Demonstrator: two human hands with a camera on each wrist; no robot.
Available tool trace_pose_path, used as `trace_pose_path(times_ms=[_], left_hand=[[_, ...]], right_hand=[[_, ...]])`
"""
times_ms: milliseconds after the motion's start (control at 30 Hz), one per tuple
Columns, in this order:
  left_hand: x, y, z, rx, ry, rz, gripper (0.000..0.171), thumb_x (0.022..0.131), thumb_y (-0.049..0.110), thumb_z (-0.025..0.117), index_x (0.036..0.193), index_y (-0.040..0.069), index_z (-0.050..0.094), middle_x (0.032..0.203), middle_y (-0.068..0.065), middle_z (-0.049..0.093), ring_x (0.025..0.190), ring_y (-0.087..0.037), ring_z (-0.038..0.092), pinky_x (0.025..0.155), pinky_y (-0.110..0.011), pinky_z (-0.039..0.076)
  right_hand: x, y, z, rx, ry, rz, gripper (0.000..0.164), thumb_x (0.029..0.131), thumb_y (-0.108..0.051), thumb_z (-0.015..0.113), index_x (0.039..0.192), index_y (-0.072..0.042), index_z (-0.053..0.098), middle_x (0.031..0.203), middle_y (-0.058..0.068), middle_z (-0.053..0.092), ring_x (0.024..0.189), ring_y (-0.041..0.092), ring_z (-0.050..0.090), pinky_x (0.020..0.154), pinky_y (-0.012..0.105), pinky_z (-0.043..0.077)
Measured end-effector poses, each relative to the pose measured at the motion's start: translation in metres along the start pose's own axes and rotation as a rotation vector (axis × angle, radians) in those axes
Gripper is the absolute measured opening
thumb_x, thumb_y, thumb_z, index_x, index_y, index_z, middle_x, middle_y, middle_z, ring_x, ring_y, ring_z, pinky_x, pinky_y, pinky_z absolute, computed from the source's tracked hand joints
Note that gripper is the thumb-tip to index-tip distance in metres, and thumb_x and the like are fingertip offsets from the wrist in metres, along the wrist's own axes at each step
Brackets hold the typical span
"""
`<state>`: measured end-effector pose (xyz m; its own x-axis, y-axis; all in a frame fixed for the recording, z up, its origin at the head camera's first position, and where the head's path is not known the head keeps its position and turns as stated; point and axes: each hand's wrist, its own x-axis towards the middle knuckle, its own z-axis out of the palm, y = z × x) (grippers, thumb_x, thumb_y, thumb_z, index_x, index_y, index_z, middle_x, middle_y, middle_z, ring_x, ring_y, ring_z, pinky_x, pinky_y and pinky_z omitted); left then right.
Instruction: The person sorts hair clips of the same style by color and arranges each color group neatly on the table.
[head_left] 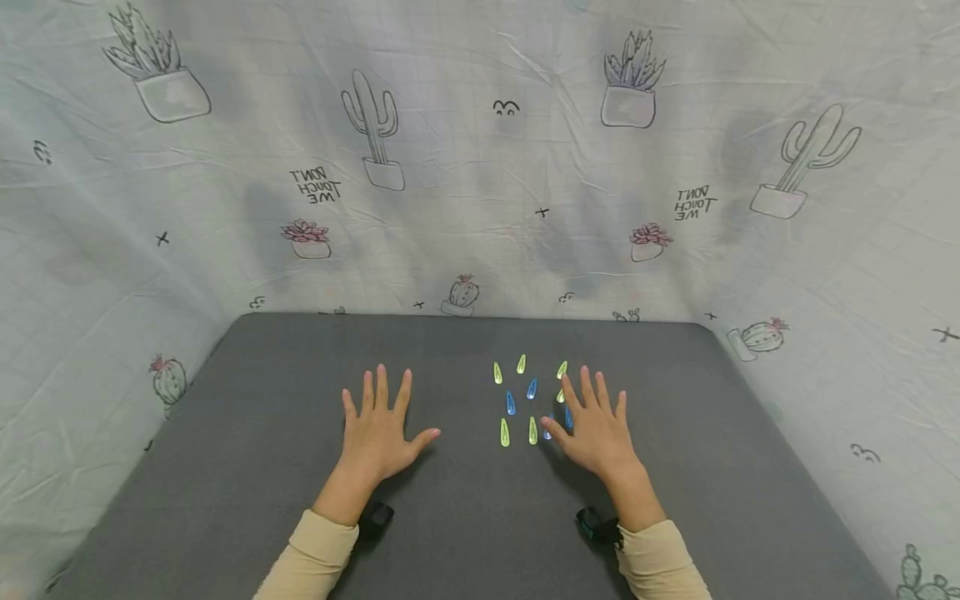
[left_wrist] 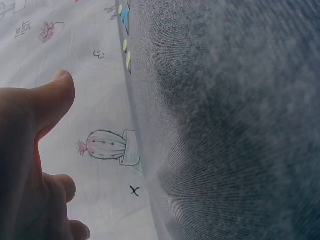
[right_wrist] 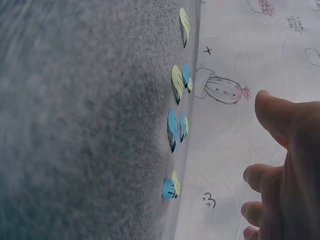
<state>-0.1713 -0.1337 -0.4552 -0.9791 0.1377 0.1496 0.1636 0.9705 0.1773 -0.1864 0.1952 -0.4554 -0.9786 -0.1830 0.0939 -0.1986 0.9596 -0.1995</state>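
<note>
Several snap hair clips lie spread on a grey table (head_left: pixel 465 500), some yellow-green and some blue. A yellow-green hair clip (head_left: pixel 505 432) is in the near row, and a blue hair clip (head_left: pixel 511 403) sits just behind it. My right hand (head_left: pixel 597 435), palm down with fingers spread, holds nothing and overlaps the clips on the right side in the head view. Another blue hair clip (right_wrist: pixel 172 129) shows low beside that hand in the right wrist view. To the left of the clips, my left hand (head_left: pixel 379 440) has its fingers spread too and holds nothing.
A pale cloth (head_left: pixel 457 167) printed with cacti and succulents hangs behind the table and along both sides. Dark wrist cameras sit under the wrists, the left camera (head_left: pixel 377 521) and the right camera (head_left: pixel 596 525), near cream sleeves (head_left: pixel 311 554).
</note>
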Motion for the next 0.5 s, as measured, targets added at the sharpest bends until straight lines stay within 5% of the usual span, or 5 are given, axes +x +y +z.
trace_pose_path(times_ms=[233,500], left_hand=[[0.0006,0.0007,0.0006,0.000,-0.011,0.000,0.098,0.081,0.071,0.051,0.153,0.016,0.016,0.156,-0.026,0.009,0.144,-0.044,0.004,0.108,-0.069,0.007],[0.0048,0.0058,0.0032,-0.030,-0.014,0.054,0.094,0.083,0.065,0.056,0.153,0.017,0.017,0.156,-0.026,0.008,0.144,-0.042,0.007,0.109,-0.067,0.011]], right_hand=[[0.0010,0.0010,0.0017,0.008,0.016,-0.010,0.080,0.090,-0.058,0.050,0.151,-0.012,0.025,0.157,0.020,0.011,0.145,0.039,0.004,0.109,0.067,0.007],[0.0067,0.0049,0.0035,0.107,0.104,-0.051,0.072,0.091,-0.040,0.060,0.146,-0.002,0.034,0.151,0.025,0.028,0.136,0.043,0.032,0.105,0.060,0.031]])
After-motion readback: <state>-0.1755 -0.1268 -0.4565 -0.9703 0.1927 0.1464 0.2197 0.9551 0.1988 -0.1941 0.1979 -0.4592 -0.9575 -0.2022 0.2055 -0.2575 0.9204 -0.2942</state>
